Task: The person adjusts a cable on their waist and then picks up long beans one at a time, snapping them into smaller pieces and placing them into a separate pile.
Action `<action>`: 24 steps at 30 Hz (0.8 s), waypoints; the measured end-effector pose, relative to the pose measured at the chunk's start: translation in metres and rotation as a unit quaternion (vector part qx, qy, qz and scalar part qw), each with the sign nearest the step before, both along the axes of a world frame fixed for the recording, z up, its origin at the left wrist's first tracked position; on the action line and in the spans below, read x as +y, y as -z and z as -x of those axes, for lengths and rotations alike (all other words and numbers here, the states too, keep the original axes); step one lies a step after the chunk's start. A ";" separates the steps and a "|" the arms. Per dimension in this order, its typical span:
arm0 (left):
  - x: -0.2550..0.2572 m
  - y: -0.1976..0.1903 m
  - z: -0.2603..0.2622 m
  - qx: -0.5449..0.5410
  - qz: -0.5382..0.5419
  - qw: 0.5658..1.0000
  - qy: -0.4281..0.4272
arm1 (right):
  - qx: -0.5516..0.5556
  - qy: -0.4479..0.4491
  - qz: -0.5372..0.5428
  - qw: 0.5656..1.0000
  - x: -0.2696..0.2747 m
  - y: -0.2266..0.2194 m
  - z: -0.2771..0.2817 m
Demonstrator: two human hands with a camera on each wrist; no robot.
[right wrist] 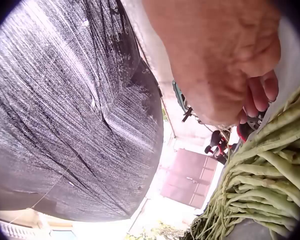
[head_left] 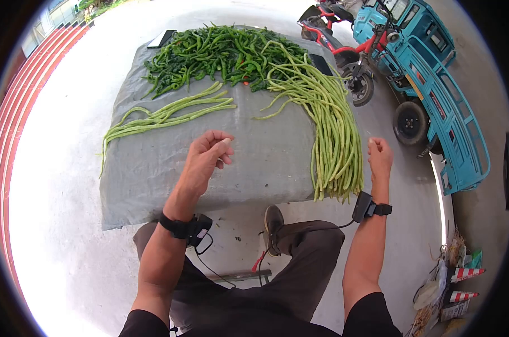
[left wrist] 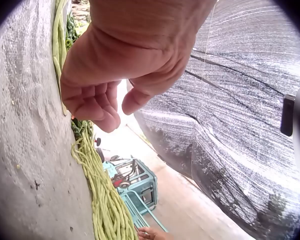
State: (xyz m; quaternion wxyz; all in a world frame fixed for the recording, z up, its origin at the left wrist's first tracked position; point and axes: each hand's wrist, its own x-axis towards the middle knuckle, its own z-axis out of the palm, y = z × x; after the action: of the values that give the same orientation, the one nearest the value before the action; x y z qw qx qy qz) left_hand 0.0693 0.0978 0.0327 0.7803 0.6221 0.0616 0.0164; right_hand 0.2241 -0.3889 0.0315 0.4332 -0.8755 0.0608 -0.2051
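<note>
Above the middle of the grey cloth point(head_left: 254, 151), my left hand point(head_left: 209, 157) hangs with fingers loosely bent. The left wrist view shows its thumb apart from the fingertips point(left wrist: 109, 121) and nothing between them. A small bundle of long beans point(head_left: 170, 112) lies left of and beyond this hand. My right hand point(head_left: 381, 157) is just past the cloth's right side, beside a big pile of long beans point(head_left: 336, 140). Its fingers point(right wrist: 257, 95) are bent and no object shows in them. The bean pile point(right wrist: 270, 175) fills the lower right of the right wrist view.
A heap of green chili peppers point(head_left: 226, 53) covers the far side of the cloth. A dark flat object point(head_left: 321, 64) lies by the bean pile, another point(head_left: 163, 39) at the far left corner. Beyond stand a red bike point(head_left: 344, 48) and a blue cargo tricycle point(head_left: 434, 95).
</note>
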 end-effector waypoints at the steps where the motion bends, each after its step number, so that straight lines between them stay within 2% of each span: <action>1: 0.000 0.000 0.000 0.001 -0.003 1.000 0.004 | -0.015 0.001 0.018 1.000 0.017 -0.015 0.008; 2: 0.000 0.001 -0.001 0.001 -0.006 1.000 0.009 | -0.031 0.004 0.035 0.999 0.034 -0.037 0.017; 4: -0.001 0.003 -0.001 0.006 -0.009 1.000 0.015 | -0.099 -0.046 0.023 0.994 0.059 -0.049 0.018; 6: -0.002 0.001 -0.002 0.001 -0.031 0.999 0.032 | -0.108 -0.103 -0.007 0.989 0.100 -0.068 0.027; 9: 0.000 0.017 -0.008 -0.062 -0.087 0.994 0.020 | -0.113 -0.202 -0.072 0.970 0.155 -0.073 0.035; 10: 0.004 0.016 -0.008 -0.079 -0.194 0.978 -0.005 | -0.098 -0.229 -0.106 0.963 0.177 -0.075 0.043; 12: 0.012 0.012 -0.006 -0.106 -0.400 0.909 -0.051 | -0.063 -0.273 -0.160 0.946 0.213 -0.069 0.051; 15: 0.023 0.007 -0.007 -0.087 -0.558 0.818 -0.112 | -0.037 -0.320 -0.164 0.932 0.249 -0.052 0.058; 19: 0.044 0.010 -0.020 -0.074 -0.607 0.779 -0.135 | -0.023 -0.330 -0.147 0.932 0.278 -0.034 0.063; 24: 0.066 0.014 -0.030 -0.058 -0.644 0.740 -0.184 | -0.004 -0.345 -0.132 0.929 0.285 -0.026 0.063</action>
State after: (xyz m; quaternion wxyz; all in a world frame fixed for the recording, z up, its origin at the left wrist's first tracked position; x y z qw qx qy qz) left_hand 0.0989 0.1639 0.0185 0.1775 0.9507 0.1042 0.2318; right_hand 0.1608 -0.1043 0.0580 0.5888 -0.7769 -0.2198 -0.0365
